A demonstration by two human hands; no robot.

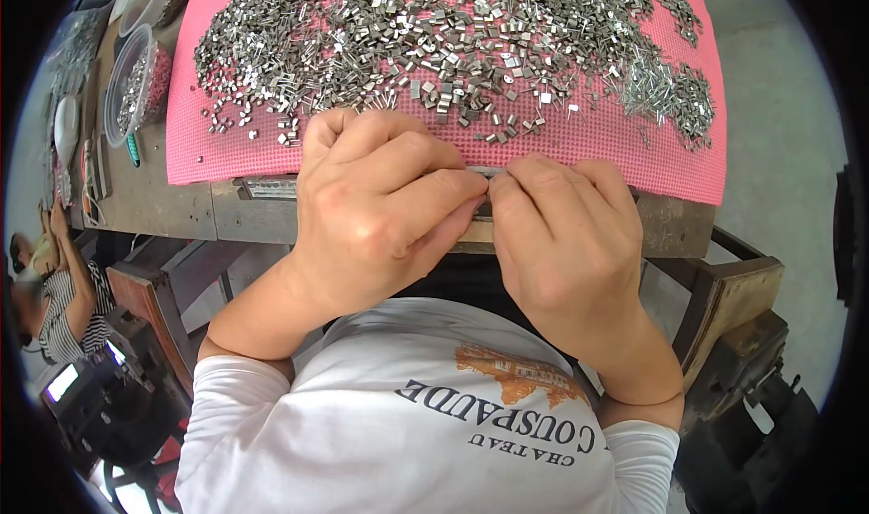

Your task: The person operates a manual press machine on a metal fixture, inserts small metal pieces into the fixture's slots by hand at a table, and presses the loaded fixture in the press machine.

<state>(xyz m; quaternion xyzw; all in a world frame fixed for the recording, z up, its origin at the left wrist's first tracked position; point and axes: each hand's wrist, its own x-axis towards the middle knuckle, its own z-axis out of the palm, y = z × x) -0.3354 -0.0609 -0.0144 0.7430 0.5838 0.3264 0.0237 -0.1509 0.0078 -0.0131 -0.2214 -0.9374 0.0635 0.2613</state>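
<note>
Both my hands meet at the table's front edge, fingertips almost touching. My left hand [385,197] is closed, its thumb and index finger pinched together; whatever lies between them is hidden. Opposite it, my right hand [566,242] curls with its fingertips pressed together, and I cannot make out what they hold. Under the fingertips runs a narrow metal strip [272,188] along the edge, mostly covered by my hands. Just beyond lie many small silvery metal pieces [444,98], blocky ones and thin pins, spread loosely over a pink mesh mat [235,157].
A clear round plastic tub [116,107] with small metal pieces stands left of the mat, near a green-handled tool [134,149]. The wooden table [186,211] ends close to my body. At far left sits another person in a striped top [68,306].
</note>
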